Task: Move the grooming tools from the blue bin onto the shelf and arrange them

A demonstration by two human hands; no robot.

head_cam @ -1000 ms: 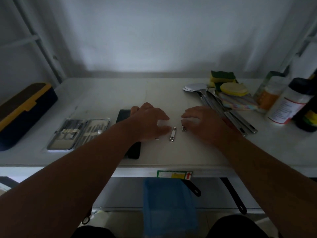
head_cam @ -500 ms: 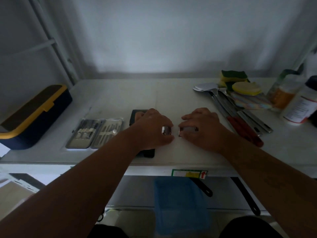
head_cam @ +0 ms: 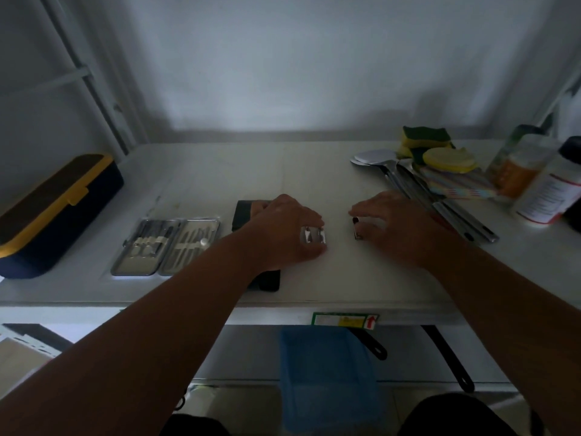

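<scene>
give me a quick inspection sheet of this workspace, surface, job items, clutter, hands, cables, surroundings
surface: white shelf, dim light, centre back bare
job's things: open manicure kit lies flat left of centre; black case partly under the left forearm; small metal clippers at the left fingers, another at the right; blue bin below the shelf, contents not visible
clutter: navy and yellow box far left; ladles, sponges and bottles at right
hands: left hand and right hand low over the shelf, fingers on the clippers
cables: nothing seen
surroundings: white wall behind, rack frame at left
</scene>
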